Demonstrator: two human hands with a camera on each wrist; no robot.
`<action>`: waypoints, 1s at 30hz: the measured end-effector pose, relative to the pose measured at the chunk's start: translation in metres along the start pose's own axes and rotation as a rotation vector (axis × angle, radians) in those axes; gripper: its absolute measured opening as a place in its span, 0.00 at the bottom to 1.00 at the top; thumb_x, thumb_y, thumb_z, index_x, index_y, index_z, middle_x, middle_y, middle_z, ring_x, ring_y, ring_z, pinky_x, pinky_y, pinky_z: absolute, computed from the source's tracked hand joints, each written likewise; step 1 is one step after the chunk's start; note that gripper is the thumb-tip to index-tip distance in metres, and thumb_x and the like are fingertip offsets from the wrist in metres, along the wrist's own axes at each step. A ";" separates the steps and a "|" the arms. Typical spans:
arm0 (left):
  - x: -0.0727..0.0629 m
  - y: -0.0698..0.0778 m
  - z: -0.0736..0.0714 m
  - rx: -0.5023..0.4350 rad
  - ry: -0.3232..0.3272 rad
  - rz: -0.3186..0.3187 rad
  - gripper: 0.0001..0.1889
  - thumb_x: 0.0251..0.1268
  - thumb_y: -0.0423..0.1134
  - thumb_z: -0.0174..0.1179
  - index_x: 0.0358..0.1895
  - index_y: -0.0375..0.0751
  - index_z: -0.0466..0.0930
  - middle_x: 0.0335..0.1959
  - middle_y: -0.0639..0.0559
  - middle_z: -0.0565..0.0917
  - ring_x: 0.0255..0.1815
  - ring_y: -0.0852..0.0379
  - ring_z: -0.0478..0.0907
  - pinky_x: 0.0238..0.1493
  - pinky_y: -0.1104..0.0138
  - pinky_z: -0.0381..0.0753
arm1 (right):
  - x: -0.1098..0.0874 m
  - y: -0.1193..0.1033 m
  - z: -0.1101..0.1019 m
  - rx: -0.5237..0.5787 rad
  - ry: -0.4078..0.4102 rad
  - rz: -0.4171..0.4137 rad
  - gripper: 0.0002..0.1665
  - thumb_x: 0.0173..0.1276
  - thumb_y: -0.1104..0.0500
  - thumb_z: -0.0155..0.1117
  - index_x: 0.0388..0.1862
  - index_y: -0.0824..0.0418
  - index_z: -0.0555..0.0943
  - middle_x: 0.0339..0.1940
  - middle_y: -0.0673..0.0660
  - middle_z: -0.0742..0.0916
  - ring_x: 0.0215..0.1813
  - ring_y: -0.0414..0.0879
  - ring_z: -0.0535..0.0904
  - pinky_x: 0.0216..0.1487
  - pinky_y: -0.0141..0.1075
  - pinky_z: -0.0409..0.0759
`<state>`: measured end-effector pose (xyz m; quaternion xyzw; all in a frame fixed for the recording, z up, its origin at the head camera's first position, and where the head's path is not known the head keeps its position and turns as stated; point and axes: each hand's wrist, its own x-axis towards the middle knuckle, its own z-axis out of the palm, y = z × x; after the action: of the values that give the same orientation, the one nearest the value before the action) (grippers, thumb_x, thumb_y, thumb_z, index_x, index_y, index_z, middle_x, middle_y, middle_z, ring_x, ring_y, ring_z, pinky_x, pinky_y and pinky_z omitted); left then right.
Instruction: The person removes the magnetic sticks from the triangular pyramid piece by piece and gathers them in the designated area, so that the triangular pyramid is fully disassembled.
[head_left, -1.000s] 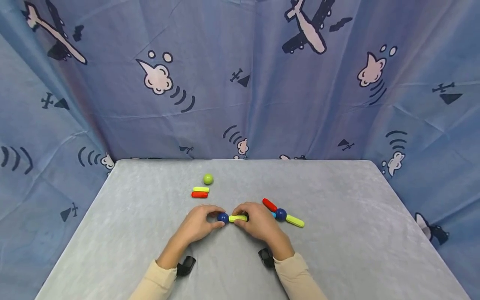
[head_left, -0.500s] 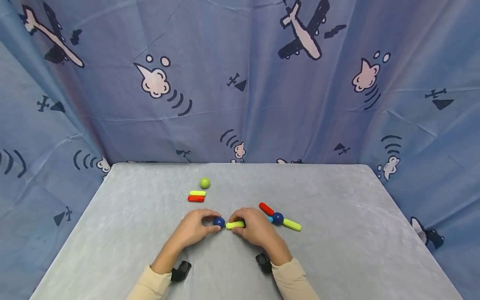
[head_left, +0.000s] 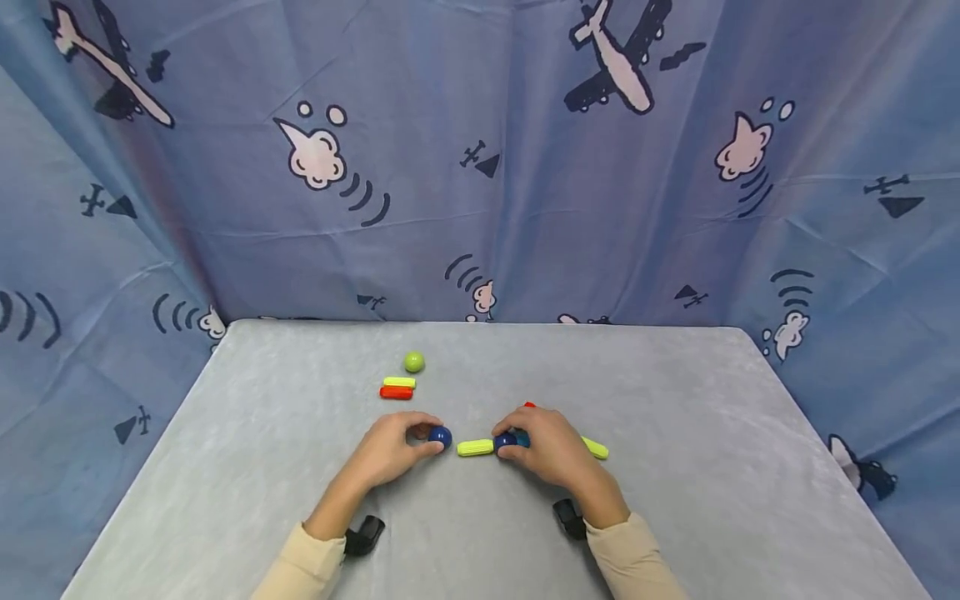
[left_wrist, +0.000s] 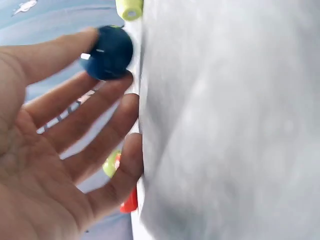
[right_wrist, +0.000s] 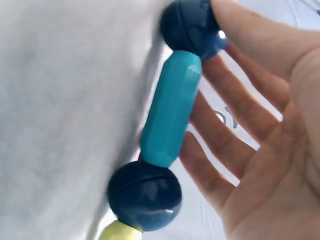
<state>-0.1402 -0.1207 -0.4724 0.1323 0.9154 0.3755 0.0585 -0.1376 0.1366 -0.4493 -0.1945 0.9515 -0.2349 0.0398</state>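
A pale grey, soft-textured surface (head_left: 675, 500) extends under and around the centre rod (head_left: 476, 447), a yellow-green, ridged, plastic-looking stick, one of three in that colour. Left of this rod, beyond a beige cloth sleeve (head_left: 303, 567), the left hand (head_left: 392, 448) pinches the first of three glossy dark blue balls (head_left: 440, 437) between thumb and fingertips, its other fingers loosely spread. Farther off, to the left of the centre rod, lie a smooth red rod (head_left: 396, 392), one of two, and a second yellow-green rod (head_left: 400, 383), side by side; a single shiny lime-green ball (head_left: 414, 362) sits just past them.

The held ball is just beside the centre rod's left end, a narrow gap between them. At its right end, the centre rod meets another dark blue ball (head_left: 504, 442), pinched by the right hand's (head_left: 551, 450) thumb and fingers, the remaining fingers loosely bent. The only cyan rod (right_wrist: 170, 107), faceted and tapered, runs from that ball to the third dark blue ball (right_wrist: 145, 196). Past the right hand, right of the centre rod, show the other red rod's tip (head_left: 530, 405) and part of the third yellow-green rod (head_left: 596, 448).
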 end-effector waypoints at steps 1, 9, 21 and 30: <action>0.000 0.000 -0.003 -0.001 0.008 -0.006 0.14 0.59 0.43 0.71 0.49 0.50 0.87 0.40 0.57 0.87 0.41 0.61 0.82 0.44 0.62 0.80 | 0.000 0.001 0.000 0.008 -0.002 0.007 0.14 0.58 0.54 0.77 0.44 0.48 0.88 0.45 0.45 0.89 0.52 0.46 0.83 0.58 0.47 0.78; 0.012 -0.008 -0.043 -0.025 0.105 -0.089 0.19 0.60 0.45 0.71 0.56 0.49 0.84 0.44 0.51 0.88 0.43 0.56 0.83 0.38 0.65 0.77 | -0.003 0.010 0.004 0.069 0.001 0.042 0.16 0.56 0.52 0.77 0.45 0.44 0.88 0.43 0.42 0.89 0.50 0.43 0.83 0.55 0.45 0.80; 0.048 -0.034 -0.087 0.070 0.166 -0.135 0.22 0.64 0.46 0.68 0.60 0.45 0.82 0.51 0.44 0.86 0.47 0.49 0.83 0.38 0.63 0.77 | -0.001 0.009 0.006 0.092 0.025 0.051 0.16 0.55 0.53 0.78 0.44 0.42 0.88 0.40 0.41 0.88 0.48 0.42 0.83 0.55 0.45 0.80; 0.068 -0.053 -0.084 0.150 0.104 -0.172 0.20 0.65 0.45 0.67 0.58 0.45 0.82 0.50 0.43 0.86 0.46 0.50 0.82 0.41 0.62 0.77 | -0.002 0.011 0.008 0.084 0.024 0.068 0.15 0.55 0.53 0.78 0.43 0.41 0.89 0.38 0.40 0.87 0.45 0.39 0.81 0.53 0.44 0.80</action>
<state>-0.2336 -0.1940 -0.4506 0.0375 0.9507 0.3061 0.0328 -0.1382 0.1433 -0.4612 -0.1573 0.9472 -0.2757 0.0445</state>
